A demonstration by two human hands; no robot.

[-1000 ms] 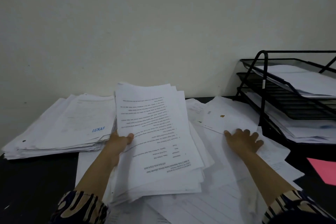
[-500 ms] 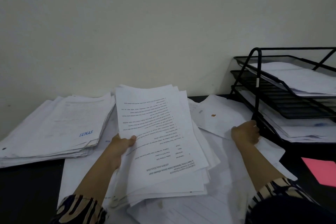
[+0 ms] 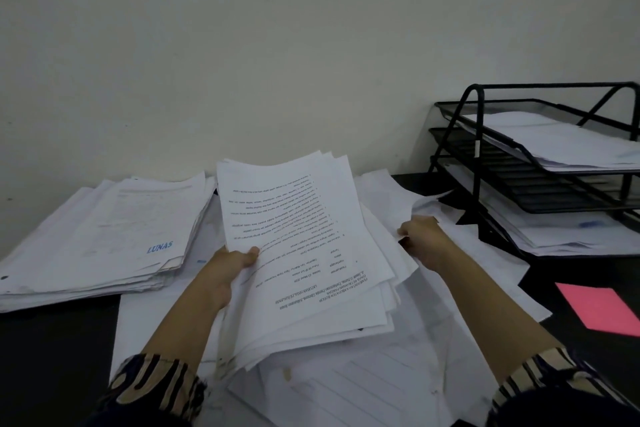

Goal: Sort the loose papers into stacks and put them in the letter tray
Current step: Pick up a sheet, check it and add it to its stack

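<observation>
Your left thumb (image 3: 252, 252) clamps on top of a thick fanned sheaf of white printed sheets (image 3: 304, 253), the other fingers hidden beneath it; your left hand (image 3: 228, 269) holds the sheaf tilted up off the desk, print upside-down to you and too small to read. Your right hand (image 3: 424, 239) is curled, knuckles up, on the edge of a loose white sheet (image 3: 433, 204) beside the sheaf; fingertips hidden, so pinched or just pressing, can't tell. Both forearms reach forward, patterned sleeves (image 3: 156, 388) cut off at the bottom edge. More loose white papers (image 3: 398, 378) spread under both arms on the dark desk (image 3: 52, 357). A white stack stamped blue "LUNAS" (image 3: 104, 239) lies left. The black wire three-tier letter tray (image 3: 540, 166) stands right, cropped by the frame, papers in top and bottom tiers. A pink sheet (image 3: 602, 310) lies near it.
</observation>
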